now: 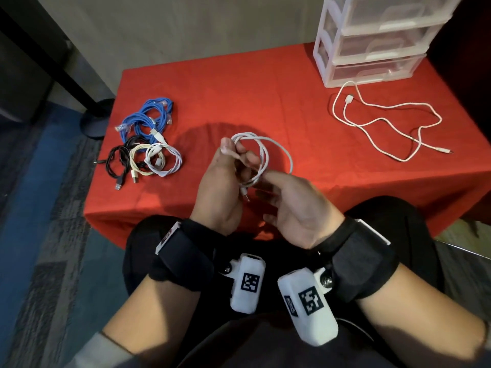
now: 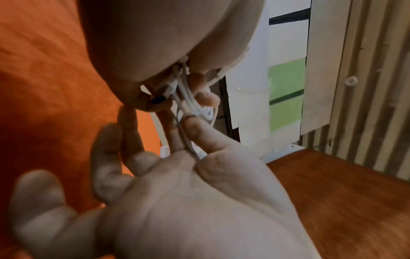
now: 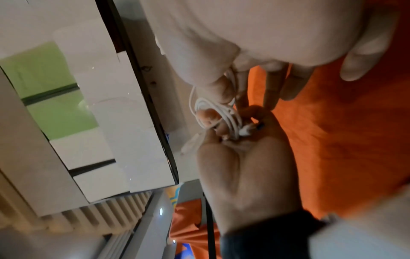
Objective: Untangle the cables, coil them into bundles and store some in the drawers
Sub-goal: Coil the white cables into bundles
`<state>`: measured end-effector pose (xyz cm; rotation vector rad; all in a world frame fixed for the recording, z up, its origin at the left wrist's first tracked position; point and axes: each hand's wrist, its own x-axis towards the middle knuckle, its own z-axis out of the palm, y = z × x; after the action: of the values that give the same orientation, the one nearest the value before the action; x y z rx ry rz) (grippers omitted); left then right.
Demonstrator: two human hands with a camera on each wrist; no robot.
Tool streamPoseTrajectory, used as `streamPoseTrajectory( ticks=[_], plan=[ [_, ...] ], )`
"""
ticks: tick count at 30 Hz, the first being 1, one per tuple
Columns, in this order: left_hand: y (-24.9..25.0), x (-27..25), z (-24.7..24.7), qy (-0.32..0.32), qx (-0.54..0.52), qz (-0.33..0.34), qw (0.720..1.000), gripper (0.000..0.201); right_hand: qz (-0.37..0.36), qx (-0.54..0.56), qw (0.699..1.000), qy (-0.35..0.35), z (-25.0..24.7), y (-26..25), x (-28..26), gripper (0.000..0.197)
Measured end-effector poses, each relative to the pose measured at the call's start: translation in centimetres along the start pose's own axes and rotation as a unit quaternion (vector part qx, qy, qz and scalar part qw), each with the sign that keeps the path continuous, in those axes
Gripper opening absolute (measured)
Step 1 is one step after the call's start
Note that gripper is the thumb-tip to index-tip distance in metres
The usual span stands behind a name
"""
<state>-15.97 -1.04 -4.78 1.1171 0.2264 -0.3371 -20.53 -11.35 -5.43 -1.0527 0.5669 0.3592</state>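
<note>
I hold a white cable (image 1: 266,158) coiled into a small loop above the front of the red table (image 1: 265,88). My left hand (image 1: 233,152) grips the coil with thumb and curled fingers. In the left wrist view, the coil (image 2: 188,98) and its plug sit inside that left hand (image 2: 166,43). My right hand (image 1: 268,179) pinches a strand between thumb and index finger, its other fingers straight (image 2: 106,157). In the right wrist view, the right thumb (image 3: 221,91) lies against the coil (image 3: 221,108). A loose white cable (image 1: 349,98) lies uncoiled at the right.
A clear plastic drawer unit (image 1: 372,49) stands at the back right corner, its drawers closed. At the left of the table lie coiled blue cables (image 1: 148,118) and black (image 1: 119,160), cream (image 1: 138,160) and white (image 1: 164,160) bundles. My lap is just below the table's front edge.
</note>
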Motion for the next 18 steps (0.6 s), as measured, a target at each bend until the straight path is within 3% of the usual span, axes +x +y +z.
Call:
streamPoseTrajectory(
  ticks=[4,6,7,8,10,11,12,14,16,18],
  plan=[
    [0.0,0.1,-0.3,0.034,0.051,0.055,0.997,0.037,-0.022,0.023,0.999,-0.041,0.6,0.1,-0.7,0.027],
    [0.2,0.2,-0.8,0.041,0.084,0.078,0.993,0.039,-0.143,-0.094,0.985,0.003,-0.2,0.1,-0.2,0.025],
    [0.3,0.3,-1.1,0.044,0.104,0.09,0.989,0.039,-0.229,-0.198,0.952,0.039,-0.8,0.0,0.1,0.043],
    [0.4,0.3,-1.4,0.045,0.132,0.102,0.985,0.039,-0.324,-0.296,0.896,0.075,-1.6,-0.2,0.4,0.057],
    [0.4,0.5,-1.9,0.033,0.209,0.126,0.969,0.039,-0.482,-0.394,0.777,0.095,-2.3,-1.1,0.3,0.058],
    [0.3,0.5,-2.1,0.014,0.239,0.137,0.961,0.039,-0.511,-0.407,0.753,0.072,-2.2,-1.7,0.0,0.054],
    [0.2,0.4,-2.1,-0.012,0.26,0.14,0.955,0.037,-0.503,-0.399,0.766,0.04,-1.9,-2.3,-0.3,0.05],
    [0.2,0.1,-1.9,-0.053,0.274,0.131,0.951,0.035,-0.443,-0.355,0.823,-0.023,-1.3,-2.9,-0.5,0.03],
    [0.3,-0.1,-1.7,-0.071,0.225,0.099,0.967,0.033,-0.412,-0.304,0.858,-0.033,-1.2,-3.2,-0.2,0.009],
    [0.4,-0.2,-1.7,-0.087,0.15,0.064,0.983,0.033,-0.39,-0.271,0.879,-0.033,-1.4,-3.5,0.0,0.003]
  ],
)
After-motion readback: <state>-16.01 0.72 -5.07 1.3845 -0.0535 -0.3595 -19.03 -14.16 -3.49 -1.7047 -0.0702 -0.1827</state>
